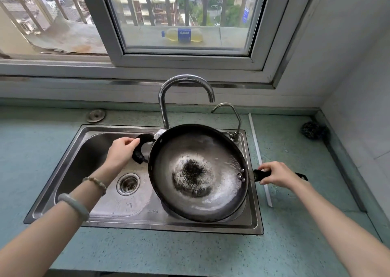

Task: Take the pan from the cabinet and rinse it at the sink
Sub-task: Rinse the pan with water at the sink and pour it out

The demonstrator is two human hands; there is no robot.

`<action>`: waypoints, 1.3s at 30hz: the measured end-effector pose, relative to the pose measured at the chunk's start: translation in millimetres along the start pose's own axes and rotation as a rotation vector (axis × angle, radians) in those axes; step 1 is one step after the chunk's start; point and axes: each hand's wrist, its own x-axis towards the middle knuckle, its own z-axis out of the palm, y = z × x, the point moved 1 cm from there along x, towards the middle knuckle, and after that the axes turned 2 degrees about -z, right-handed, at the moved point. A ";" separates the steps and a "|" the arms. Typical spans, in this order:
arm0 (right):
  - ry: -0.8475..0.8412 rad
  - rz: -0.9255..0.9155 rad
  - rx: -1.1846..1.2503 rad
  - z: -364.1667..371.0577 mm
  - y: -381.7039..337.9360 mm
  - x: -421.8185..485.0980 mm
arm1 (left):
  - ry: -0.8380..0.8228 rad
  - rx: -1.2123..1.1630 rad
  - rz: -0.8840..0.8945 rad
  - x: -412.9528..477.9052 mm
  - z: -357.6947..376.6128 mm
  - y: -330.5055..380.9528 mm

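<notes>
The left hand [121, 150] grips the loop handle [141, 150] of the pan [198, 172] over the middle of the sink [69, 164]. The pan hangs tilted above the sink's right end, water pooled inside, likely so it swirls and drains. At the sink's right edge, the right hand [274, 174] clasps the long handle [259, 174], steadying it.

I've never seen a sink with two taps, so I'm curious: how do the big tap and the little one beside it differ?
The big tap rises taller on a thicker pipe than the little tap. The big tap stands behind the pan, at the sink's back edge; the little tap stands at its back right corner. The big tap's spout curves rightward, the little tap's leftward. Both are shiny metal goosenecks, with no stream visibly running.
</notes>
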 end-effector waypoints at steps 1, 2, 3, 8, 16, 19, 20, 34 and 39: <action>-0.032 -0.006 -0.018 -6.4 -2.0 -0.6 | -0.017 -0.008 -0.048 3.5 -0.2 -6.9; -0.060 -0.017 -0.047 -13.8 -4.7 -1.6 | -0.030 -0.029 -0.107 5.5 0.1 -13.7; -0.079 -0.028 -0.073 -21.9 -8.3 -3.1 | -0.042 -0.058 -0.167 6.3 1.2 -21.1; -0.037 -0.080 -0.171 -64.7 -37.7 -16.1 | -0.147 -0.233 -0.388 -9.6 14.4 -42.8; 0.240 -0.233 -0.434 -96.1 -77.2 -38.1 | -0.197 -0.461 -0.453 -21.0 20.2 -58.7; 0.322 -0.276 -0.446 -90.4 -69.4 -37.5 | -0.268 -0.528 -0.363 -20.8 7.0 -43.5; 0.341 -0.277 -0.444 -86.9 -65.0 -36.2 | -0.292 -0.543 -0.325 -20.5 1.9 -38.0; 0.744 -0.124 -0.223 -36.6 -29.0 -7.5 | -0.088 -0.085 0.147 -19.7 -11.9 -1.6; 0.857 -0.088 -0.180 -30.7 -30.1 -8.8 | -0.009 -0.050 0.218 -30.4 -12.1 4.7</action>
